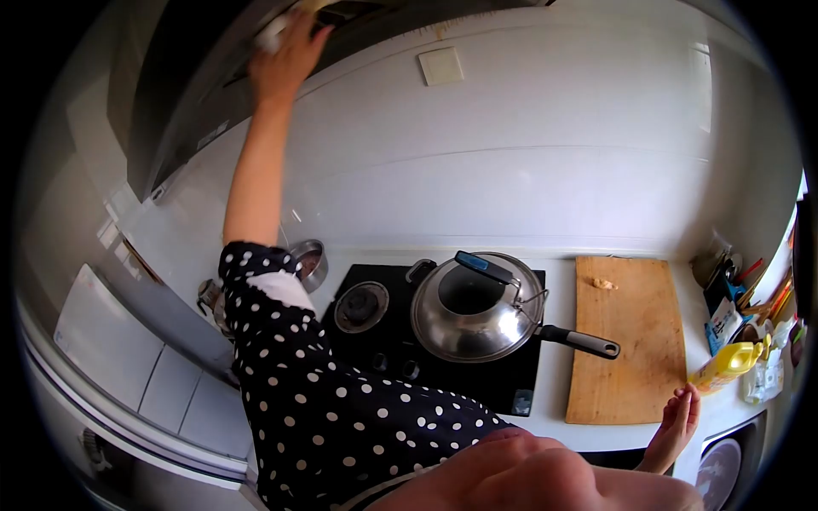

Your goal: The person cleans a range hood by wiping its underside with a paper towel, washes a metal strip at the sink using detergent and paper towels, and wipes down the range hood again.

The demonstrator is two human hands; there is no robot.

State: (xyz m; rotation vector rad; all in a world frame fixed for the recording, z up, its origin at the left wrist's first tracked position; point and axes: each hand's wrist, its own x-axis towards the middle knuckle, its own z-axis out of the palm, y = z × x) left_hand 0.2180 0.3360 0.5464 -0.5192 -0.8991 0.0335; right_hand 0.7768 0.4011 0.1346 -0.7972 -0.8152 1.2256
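High at the upper left, my left hand (288, 64) reaches up against the underside of the dark range hood (192, 81). It is pressed over a soft white cloth (273, 32), blurred and partly hidden by the fingers. At the lower right, my right hand (675, 428) hovers by the corner of a wooden cutting board (629, 341), its fingers curled together with nothing visible in them. A yellow bottle (727, 364) lies tilted just beyond that hand. On the black stove (358, 341) sits a wok with a domed steel lid (473, 328).
The wok's handle (581, 341) points right over the board, where a small piece of ginger-like food (605, 284) lies. A steel pot (310, 264) stands behind the left burner (361, 307). Bottles and packets crowd the right corner, above a sink with a round basin (720, 475).
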